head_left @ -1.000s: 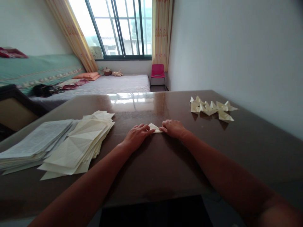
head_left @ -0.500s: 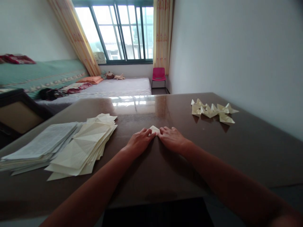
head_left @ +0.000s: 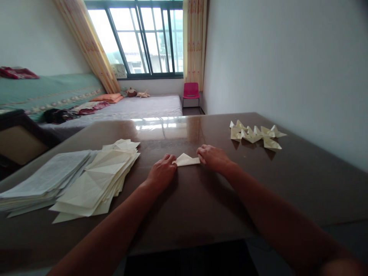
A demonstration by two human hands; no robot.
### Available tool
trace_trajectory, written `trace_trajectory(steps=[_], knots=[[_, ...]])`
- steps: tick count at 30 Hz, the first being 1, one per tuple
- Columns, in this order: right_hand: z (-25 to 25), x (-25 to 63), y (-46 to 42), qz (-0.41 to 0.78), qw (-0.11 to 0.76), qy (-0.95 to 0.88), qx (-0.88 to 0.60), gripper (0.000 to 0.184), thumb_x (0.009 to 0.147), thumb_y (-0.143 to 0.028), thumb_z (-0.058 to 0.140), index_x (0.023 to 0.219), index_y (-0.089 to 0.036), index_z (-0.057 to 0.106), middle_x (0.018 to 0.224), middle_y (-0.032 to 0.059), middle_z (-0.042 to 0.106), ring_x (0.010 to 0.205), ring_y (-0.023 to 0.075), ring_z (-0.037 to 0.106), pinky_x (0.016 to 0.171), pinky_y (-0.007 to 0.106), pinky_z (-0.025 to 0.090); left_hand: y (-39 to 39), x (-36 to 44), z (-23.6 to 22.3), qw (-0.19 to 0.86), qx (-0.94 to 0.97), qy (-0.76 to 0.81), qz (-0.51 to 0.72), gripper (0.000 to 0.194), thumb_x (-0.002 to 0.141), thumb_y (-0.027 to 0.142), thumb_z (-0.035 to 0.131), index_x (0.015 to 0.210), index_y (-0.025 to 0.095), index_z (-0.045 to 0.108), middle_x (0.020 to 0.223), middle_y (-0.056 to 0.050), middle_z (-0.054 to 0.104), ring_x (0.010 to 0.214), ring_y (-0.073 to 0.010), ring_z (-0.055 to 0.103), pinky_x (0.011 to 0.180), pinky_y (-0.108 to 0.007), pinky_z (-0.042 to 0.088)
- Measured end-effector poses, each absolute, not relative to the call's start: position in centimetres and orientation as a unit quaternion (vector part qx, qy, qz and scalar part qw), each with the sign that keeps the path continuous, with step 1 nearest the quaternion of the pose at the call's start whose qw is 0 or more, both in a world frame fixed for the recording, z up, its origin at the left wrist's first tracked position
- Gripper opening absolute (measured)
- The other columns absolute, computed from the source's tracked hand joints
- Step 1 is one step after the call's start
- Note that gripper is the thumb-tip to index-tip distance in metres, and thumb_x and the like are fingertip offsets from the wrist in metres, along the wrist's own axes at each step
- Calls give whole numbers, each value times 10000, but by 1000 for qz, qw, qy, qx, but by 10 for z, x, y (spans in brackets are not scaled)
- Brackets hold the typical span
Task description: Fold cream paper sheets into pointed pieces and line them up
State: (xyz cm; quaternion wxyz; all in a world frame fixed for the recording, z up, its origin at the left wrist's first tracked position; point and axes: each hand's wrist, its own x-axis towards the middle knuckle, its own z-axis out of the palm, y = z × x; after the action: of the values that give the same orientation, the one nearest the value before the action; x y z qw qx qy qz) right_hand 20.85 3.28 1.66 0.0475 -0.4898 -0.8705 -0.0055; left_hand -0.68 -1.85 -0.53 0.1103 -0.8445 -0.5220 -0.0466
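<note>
A small folded piece of cream paper (head_left: 186, 160) lies on the brown table, with a flat band along its near side and a triangular peak in the middle. My left hand (head_left: 163, 170) is closed on its left end, the fingertips at the paper's edge. At the opposite end my right hand (head_left: 214, 158) has its fingers curled and pressed together on the paper. Both thumbs are partly hidden. Between the hands, the middle of the folded paper is uncovered.
To the left lie a stack of creased cream sheets (head_left: 94, 180) and a stack of printed paper (head_left: 47, 172). Several folded paper shapes (head_left: 255, 133) stand at the right on the glossy table (head_left: 184, 211). Beyond are a bed (head_left: 155, 104) and a pink chair (head_left: 191, 91).
The hands came together over the middle of the folded paper, then drew apart to its two ends. More of the paper's band now shows. The camera view shifted slightly.
</note>
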Motion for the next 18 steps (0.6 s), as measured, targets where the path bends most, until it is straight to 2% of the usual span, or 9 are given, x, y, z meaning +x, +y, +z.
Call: trace_trajectory(steps=[3,5,8,11,13,15,16,18], knots=[[3,216,53,65,84,-875,-472,327,858,-443,533,1046,-191,623,1091,94,628,998,196,572,777,260,429,-13,-7,-8,88,-849,-516,-73,259,876,98,412,896,162,662,1093,-78,603,1019,-192,534,848,-299,486],[-4,218,62,129,91,-872,-463,272,811,-405,605,973,-190,643,987,57,658,880,158,594,722,231,424,-11,-6,-11,83,-847,-518,-89,283,901,132,379,966,188,649,1103,-58,605,1005,-182,543,814,-288,494],[-10,216,66,210,120,-860,-450,157,786,-296,625,886,-179,657,815,4,664,718,115,579,636,202,403,-8,-2,-13,106,-836,-524,-121,322,941,230,352,1182,235,565,1188,-39,586,1038,-191,527,763,-285,499],[-9,212,64,250,157,-868,-398,117,783,-254,612,840,-166,664,752,-14,644,679,100,559,626,193,392,-6,1,-12,129,-847,-499,-131,355,945,293,375,1270,242,509,1204,-41,592,1085,-208,486,825,-306,479],[-9,211,63,253,175,-879,-365,102,786,-241,606,809,-163,667,762,-12,634,693,99,555,641,193,391,-6,3,-11,131,-861,-474,-126,331,944,306,388,1226,245,548,1138,-41,621,1072,-209,477,859,-314,456],[-10,211,63,248,179,-882,-359,97,773,-240,623,818,-166,665,782,-7,630,707,101,557,648,194,393,-7,4,-9,123,-867,-467,-121,297,949,307,376,1132,253,604,1039,-40,641,1003,-195,497,812,-293,452],[-11,212,64,247,175,-879,-369,134,752,-250,650,857,-167,660,800,-3,632,712,104,560,647,196,395,-7,4,-9,116,-868,-469,-116,291,953,308,367,1075,255,625,995,-40,642,967,-186,508,764,-275,450],[-13,214,67,243,161,-869,-400,329,690,-303,719,977,-167,633,866,11,639,734,115,568,647,203,404,-9,5,-9,103,-869,-473,-102,300,958,315,351,977,252,644,940,-38,632,916,-170,527,670,-244,431]])
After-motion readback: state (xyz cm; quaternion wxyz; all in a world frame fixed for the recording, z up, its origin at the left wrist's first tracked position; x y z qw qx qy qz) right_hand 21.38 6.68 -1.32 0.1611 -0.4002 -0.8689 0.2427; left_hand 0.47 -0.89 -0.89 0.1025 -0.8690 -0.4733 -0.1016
